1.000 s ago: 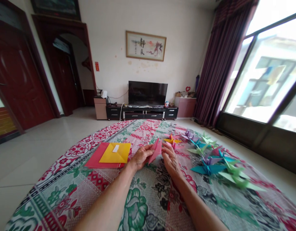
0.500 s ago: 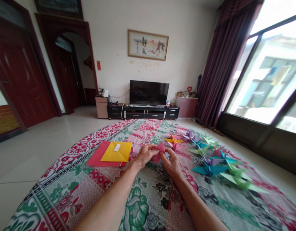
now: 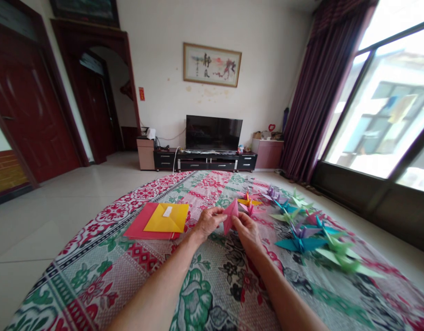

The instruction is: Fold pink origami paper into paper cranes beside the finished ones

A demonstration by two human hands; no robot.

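A pink folded paper (image 3: 232,212), diamond-shaped with pointed ends, is held up above the table between my two hands. My left hand (image 3: 209,223) pinches its left edge between thumb and fingers. On the other side, my right hand (image 3: 248,230) grips the right edge, thumb toward me. Just beyond and to the right lie a yellow paper crane (image 3: 249,201) and a pink paper crane (image 3: 250,210). To the left of my hands rests a yellow paper stack (image 3: 170,220) with a small white piece on top, lying over red-pink paper sheets (image 3: 138,225).
Several finished cranes spread over the table's right side, among them a blue crane (image 3: 300,241) and a light green crane (image 3: 345,255). A patterned cloth (image 3: 146,285) covers the rounded table. Beyond it stand a television (image 3: 214,133) and a low black cabinet (image 3: 207,162).
The pink paper has turned slightly in my hands and now shows more of its length. My right fingers have closed in around its edge; the left hand has barely moved.
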